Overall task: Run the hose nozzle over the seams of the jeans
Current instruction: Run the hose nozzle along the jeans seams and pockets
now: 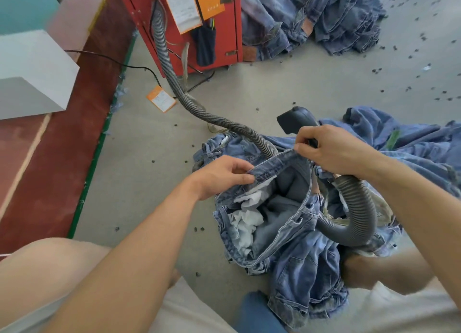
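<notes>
Head view looked down on a pair of jeans [294, 235] bunched on the grey floor [149, 183] between the person's knees, turned so the white pocket linings [247, 215] showed. The left hand [219, 176] pinched the waistband [277, 161] between thumb and curled fingers, while the right hand [331, 149] pinched the same band farther along, so the band was stretched taut between them and the waist opening was held wide, probably to expose the inner seams.

That right hand also seemed to carry the black nozzle [295, 119], whose mouth stuck out above the knuckles, pointing away from the denim; how the fingers wrapped its handle I could not tell. The corrugated grey hose [359, 213] looped under the right forearm, and a long run of it trailed across the floor to the red machine [199, 25].

Judging from this, the nozzle had not yet been put to a seam. More jeans lay heaped at the far right [331, 18] and just beside the worked pair [411, 143].
</notes>
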A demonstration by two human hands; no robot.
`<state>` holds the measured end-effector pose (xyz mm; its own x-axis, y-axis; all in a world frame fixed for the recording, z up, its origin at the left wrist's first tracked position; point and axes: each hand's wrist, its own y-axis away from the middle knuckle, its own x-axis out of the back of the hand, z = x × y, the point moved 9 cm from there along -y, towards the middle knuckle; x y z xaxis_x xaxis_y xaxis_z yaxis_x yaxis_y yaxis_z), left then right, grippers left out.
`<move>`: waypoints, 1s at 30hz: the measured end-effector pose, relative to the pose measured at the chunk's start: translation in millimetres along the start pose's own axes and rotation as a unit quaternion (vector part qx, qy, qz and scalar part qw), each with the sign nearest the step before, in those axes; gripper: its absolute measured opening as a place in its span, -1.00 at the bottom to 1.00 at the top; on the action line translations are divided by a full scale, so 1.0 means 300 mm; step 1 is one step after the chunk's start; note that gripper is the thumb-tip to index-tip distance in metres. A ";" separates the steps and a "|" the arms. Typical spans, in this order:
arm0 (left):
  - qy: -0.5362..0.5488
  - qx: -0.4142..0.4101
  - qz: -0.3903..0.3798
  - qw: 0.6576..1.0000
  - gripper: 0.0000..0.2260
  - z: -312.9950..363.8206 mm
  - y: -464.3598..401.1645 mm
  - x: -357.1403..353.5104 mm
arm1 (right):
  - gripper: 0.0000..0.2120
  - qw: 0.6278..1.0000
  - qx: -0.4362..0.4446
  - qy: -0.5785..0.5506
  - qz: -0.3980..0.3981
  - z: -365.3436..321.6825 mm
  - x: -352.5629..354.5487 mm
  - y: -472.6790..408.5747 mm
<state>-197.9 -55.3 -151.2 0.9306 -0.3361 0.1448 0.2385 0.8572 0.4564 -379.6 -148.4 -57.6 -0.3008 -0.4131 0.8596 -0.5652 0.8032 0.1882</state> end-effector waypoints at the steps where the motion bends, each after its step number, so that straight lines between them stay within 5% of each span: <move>1: 0.023 -0.011 0.008 1.000 -0.88 0.012 0.000 0.005 | -0.88 1.000 -0.012 0.004 -0.001 0.012 -0.006 -0.002; 3: 0.101 -0.027 0.013 0.994 -0.84 0.033 0.004 0.004 | -0.85 0.999 -0.034 0.004 -0.008 0.037 -0.011 -0.001; 6: 0.242 -0.023 0.024 0.970 -0.82 0.045 0.001 0.012 | -0.33 0.999 -0.044 -0.026 0.015 0.050 0.045 0.019; 8: 0.282 -0.024 0.038 0.958 -0.83 0.054 -0.002 0.031 | -0.17 0.998 -0.042 -0.010 0.053 0.040 0.119 0.052; 15: 0.309 -0.025 0.052 0.949 -0.79 0.086 -0.013 0.035 | -0.40 0.997 0.065 -0.048 -0.007 -0.111 0.193 0.191; 21: 0.325 -0.024 0.032 0.945 -0.69 0.084 -0.004 0.014 | -0.57 0.989 0.027 -0.092 -0.109 -0.107 0.105 0.184; 28: 0.294 -0.027 -0.006 0.956 -0.78 0.082 -0.007 -0.027 | -0.31 0.982 0.012 -0.158 0.101 -0.072 0.178 0.107; 30: 0.279 -0.029 -0.013 0.960 -0.78 0.091 -0.012 -0.043 | -0.39 0.982 0.044 -0.149 0.104 -0.099 0.190 0.105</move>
<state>-218.5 -64.5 -130.6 0.9239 -0.1099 -0.3665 0.2638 0.8767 0.4022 -391.8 -133.9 11.5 -0.6207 -0.3608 0.6961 -0.5273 0.8491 -0.0300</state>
